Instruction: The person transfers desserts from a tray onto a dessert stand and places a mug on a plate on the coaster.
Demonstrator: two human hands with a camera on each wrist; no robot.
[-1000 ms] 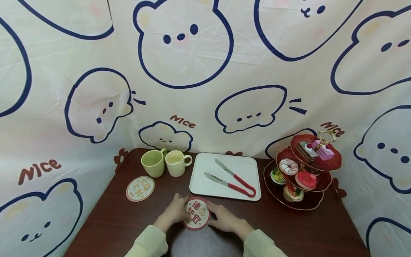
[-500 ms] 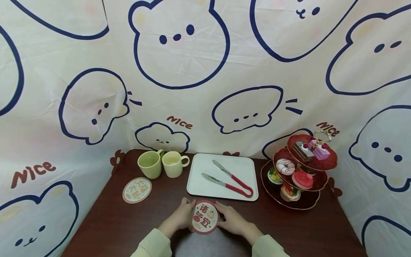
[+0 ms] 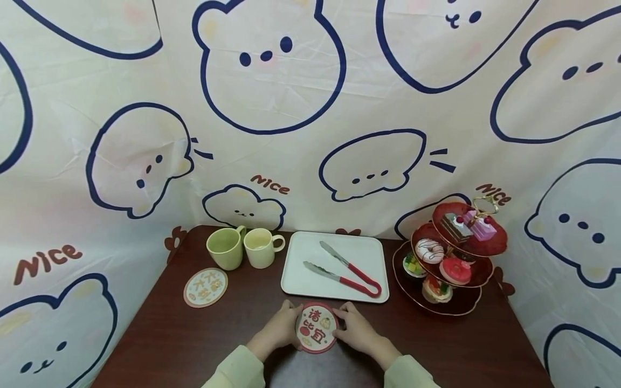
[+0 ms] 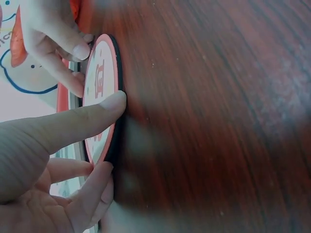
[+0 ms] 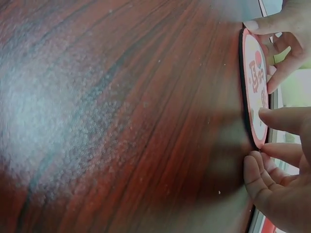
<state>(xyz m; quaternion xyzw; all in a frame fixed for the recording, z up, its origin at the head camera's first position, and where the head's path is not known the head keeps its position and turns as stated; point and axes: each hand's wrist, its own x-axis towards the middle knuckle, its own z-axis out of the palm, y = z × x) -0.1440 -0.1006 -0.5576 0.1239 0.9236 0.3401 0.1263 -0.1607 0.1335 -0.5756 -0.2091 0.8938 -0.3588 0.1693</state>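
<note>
A round coaster with a red rim and red characters lies on the dark wood table, in front of the tray. My left hand grips its left edge, and my right hand holds the opposite edge. In the left wrist view, the left thumb presses on the coaster's rim while the fingers are at its side. From the right wrist, the right thumb is seen on the printed face of the coaster, with fingertips by its edge. A dark underside shows along the rim.
Behind the coaster, a white tray bears red-handled tongs. Back left stand a green mug and a cream mug, with another coaster before them. At right rises a tiered stand with several pastries.
Both hands have moved the coaster to the right and slightly toward the person. The right hand keeps at its right edge. The head view has shifted slightly.
</note>
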